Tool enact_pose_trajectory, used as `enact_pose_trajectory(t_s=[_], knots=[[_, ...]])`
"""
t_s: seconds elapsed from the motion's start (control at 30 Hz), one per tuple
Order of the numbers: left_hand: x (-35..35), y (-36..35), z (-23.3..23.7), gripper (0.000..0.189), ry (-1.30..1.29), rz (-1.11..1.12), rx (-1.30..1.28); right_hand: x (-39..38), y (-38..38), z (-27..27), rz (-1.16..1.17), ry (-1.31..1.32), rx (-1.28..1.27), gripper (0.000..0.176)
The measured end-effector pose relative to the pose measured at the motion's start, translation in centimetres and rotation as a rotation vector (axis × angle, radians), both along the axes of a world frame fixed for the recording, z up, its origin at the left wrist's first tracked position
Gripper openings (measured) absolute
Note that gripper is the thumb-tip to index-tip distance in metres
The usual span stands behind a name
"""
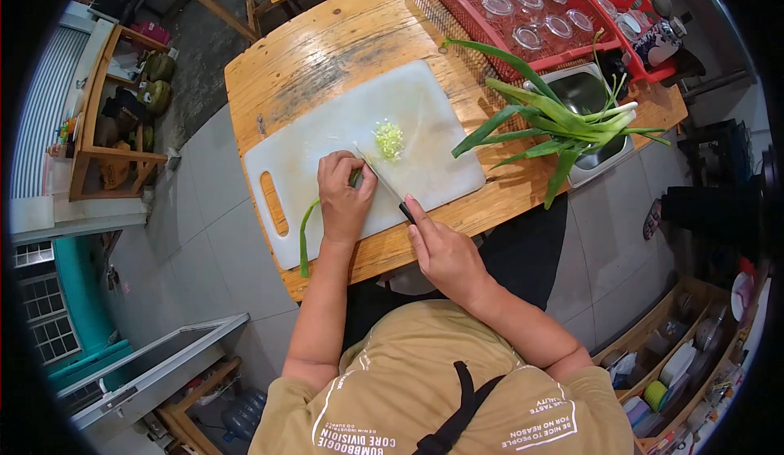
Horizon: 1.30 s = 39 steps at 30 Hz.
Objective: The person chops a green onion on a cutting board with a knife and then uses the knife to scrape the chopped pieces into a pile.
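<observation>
Sprawling beside the plastic cutting board (302,149), leafy scallions (572,126) overlap a metal pan (581,91); left hand (343,198) clasps a stalk (305,238), right hand (447,255) a knife (389,184).

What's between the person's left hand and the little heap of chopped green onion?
The knife blade, over the white cutting board, runs between the left hand and the chopped heap; the head view shows it.
</observation>
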<state>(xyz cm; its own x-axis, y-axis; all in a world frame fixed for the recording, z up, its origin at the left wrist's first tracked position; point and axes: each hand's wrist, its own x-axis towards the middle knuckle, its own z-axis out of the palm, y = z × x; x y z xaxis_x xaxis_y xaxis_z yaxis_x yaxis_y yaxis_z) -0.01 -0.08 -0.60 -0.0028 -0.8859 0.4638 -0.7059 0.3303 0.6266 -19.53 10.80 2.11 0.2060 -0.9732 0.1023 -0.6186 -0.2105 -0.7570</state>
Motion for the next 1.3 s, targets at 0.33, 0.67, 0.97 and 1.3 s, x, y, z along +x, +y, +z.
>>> enact_pose_trajectory(t_s=[0.33, 0.67, 0.97, 1.3], knots=[[0.0, -0.1, -0.1, 0.011, -0.002, 0.0, -0.004, 0.4, -0.6, 0.6, 0.01, 0.045, 0.015, 0.06], [0.0, -0.1, -0.2, 0.01, 0.02, 0.006, -0.009, 0.1, 0.1, 1.2, 0.008, 0.137, 0.099, 0.056], [0.1, 0.0, -0.4, 0.011, -0.003, 0.011, -0.005, 0.5, -0.6, -0.6, -0.015, 0.153, -0.016, 0.061], [0.2, 0.0, -0.2, 0.013, -0.04, 0.013, -0.012, 0.0, -1.0, 0.0, -0.025, 0.036, 0.042, 0.056]])
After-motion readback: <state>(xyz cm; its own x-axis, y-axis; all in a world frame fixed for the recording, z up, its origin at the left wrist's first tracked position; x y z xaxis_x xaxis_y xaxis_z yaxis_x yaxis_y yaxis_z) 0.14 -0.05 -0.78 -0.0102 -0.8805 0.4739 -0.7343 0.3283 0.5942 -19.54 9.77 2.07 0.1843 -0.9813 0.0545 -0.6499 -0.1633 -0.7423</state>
